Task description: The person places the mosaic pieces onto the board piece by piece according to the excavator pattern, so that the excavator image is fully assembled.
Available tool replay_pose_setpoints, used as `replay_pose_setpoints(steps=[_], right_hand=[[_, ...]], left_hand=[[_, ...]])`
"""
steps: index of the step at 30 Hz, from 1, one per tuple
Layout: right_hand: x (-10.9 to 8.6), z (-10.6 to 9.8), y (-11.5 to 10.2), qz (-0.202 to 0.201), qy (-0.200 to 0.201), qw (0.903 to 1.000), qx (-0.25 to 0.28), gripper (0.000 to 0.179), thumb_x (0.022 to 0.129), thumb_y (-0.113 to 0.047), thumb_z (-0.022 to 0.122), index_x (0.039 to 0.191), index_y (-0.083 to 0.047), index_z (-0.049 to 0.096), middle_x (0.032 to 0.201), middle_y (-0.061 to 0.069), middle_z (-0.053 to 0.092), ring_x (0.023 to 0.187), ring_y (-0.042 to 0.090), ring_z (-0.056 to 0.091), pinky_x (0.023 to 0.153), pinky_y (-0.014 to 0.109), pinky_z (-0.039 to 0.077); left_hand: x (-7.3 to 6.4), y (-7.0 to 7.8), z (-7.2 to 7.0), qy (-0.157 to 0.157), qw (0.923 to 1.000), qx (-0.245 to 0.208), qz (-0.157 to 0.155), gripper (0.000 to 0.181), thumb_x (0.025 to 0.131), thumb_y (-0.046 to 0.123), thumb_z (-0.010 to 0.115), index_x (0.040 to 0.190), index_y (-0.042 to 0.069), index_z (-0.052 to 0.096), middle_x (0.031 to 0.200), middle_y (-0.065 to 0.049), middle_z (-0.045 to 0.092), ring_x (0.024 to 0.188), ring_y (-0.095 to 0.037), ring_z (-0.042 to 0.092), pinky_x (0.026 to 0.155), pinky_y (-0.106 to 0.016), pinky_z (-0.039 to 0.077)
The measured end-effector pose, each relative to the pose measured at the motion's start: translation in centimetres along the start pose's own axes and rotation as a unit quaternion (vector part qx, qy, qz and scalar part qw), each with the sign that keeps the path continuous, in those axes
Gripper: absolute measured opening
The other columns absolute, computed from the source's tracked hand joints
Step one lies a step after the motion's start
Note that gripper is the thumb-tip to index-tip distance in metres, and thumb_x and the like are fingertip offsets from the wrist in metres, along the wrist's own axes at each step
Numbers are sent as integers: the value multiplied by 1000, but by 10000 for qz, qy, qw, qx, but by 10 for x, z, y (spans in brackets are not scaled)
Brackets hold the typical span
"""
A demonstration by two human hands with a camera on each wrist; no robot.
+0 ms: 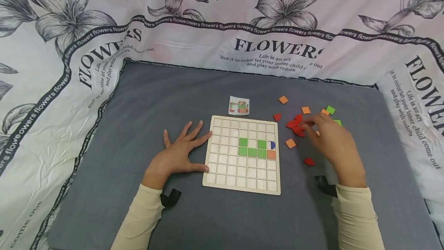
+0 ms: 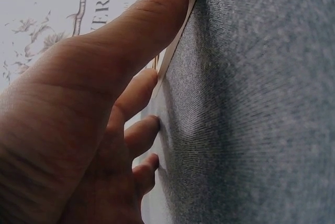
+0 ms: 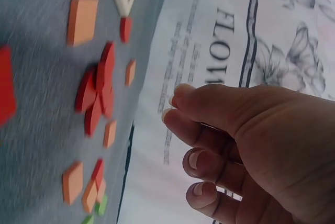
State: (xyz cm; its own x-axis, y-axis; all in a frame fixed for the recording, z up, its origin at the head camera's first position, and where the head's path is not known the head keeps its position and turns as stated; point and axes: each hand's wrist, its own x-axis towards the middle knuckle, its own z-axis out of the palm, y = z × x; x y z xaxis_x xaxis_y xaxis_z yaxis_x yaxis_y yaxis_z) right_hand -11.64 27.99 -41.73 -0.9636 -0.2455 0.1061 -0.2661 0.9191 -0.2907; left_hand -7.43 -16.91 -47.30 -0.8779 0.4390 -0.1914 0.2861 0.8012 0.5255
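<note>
Clearly, the small red pieces [image 1: 295, 125] bunched on the table [image 1: 173, 88], to the right of the pale board [image 1: 241, 171], look light, stiff and hard to break, probably wood or plastic. Their faces seem smooth, so one could skid or spin under a fingertip; pinching opposite side edges between thumb and forefinger should serve best. Being thin, the pieces offer little edge, and some of the red ones lie against or over their neighbours, which may shift too. The orange squares [image 1: 290, 143] should handle likewise, by two facing edges.

The right hand [image 1: 334, 142] hovers by the red bunch, fingers half curled, thumb and forefinger tips near each other; no piece shows between them. The left hand [image 1: 177, 156] is spread wide, thumb and forefinger touching the board's left edge without gripping it.

Hard to make out: the right hand partly covers an orange piece and a green square [image 1: 338, 122]. The pattern on the small card [image 1: 239, 106] beyond the board is too fine to read. In the right wrist view one red piece is cut off at the left border, and the left wrist view catches little more than the board's edge.
</note>
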Motion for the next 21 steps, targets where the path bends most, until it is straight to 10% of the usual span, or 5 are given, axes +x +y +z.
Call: replay_pose_setpoints(steps=[7,21], right_hand=[[-12,-9,26,429,238,9988,-76,21,98,-9,74,119,-6,73,114,15,68,70,24,57,52,38,42],[-32,-13,70,1225,37,9922,-218,26,101,-10,66,124,0,70,120,21,63,97,46,62,72,66,46]], left_hand=[[0,1,0,-6,10000,49,-18,111,75,66,88,167,34,35,178,0,13,165,-35,2,108,-87,-14],[1,0,1,-73,10000,37,-49,112,75,67,88,167,34,34,178,0,12,165,-34,1,108,-88,-14]])
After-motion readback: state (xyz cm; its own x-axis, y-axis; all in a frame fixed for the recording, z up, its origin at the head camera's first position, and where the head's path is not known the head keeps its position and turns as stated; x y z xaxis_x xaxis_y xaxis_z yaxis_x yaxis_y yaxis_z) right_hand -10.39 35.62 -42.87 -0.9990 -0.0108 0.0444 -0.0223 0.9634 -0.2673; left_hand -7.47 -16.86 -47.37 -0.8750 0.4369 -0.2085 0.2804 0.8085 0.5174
